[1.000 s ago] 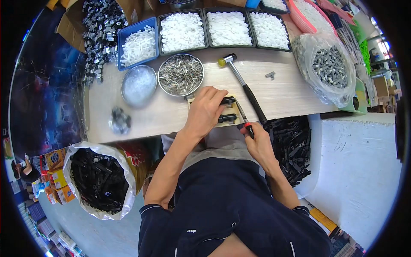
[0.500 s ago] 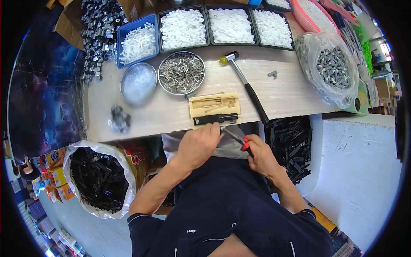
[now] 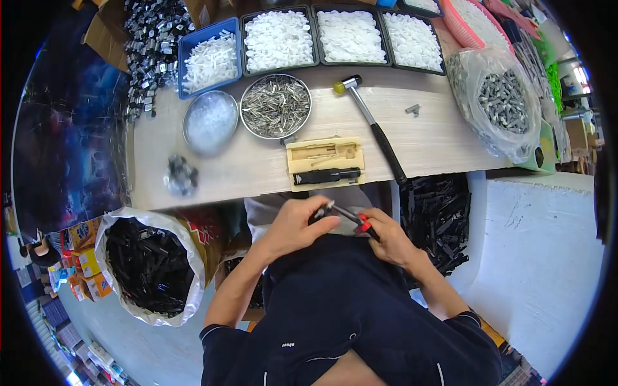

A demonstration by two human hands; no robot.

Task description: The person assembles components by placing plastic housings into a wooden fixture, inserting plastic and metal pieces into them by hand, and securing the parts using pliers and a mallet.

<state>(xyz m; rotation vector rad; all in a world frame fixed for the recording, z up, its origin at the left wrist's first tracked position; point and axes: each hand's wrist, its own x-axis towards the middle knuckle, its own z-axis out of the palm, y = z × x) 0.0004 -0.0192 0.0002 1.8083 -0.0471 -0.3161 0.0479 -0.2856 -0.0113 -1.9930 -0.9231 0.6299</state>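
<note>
My left hand point(image 3: 297, 226) is closed around a small black part point(image 3: 318, 213), mostly hidden by the fingers, just off the table's front edge. In my right hand point(image 3: 390, 239) is a screwdriver point(image 3: 364, 224) with a red and black handle, its metal shaft pointing left to a small pale bit at the black part. Whether the tip touches the part is hard to tell. Behind the hands, a cream fixture block point(image 3: 325, 143) lies at the table edge, with a long black piece point(image 3: 326, 176) in its front slot.
A mallet point(image 3: 371, 123) lies right of the block. Behind it stand a bowl of metal pins point(image 3: 275, 106), a translucent bowl point(image 3: 210, 122) and trays of white parts point(image 3: 279, 42). A bag of grey parts point(image 3: 503, 100) is at right; a sack of black pieces point(image 3: 149, 269) stands at left below.
My left hand has drawn back from the fixture block toward my body, with the black part showing in it. My right hand has shifted slightly down and left with the screwdriver.
</note>
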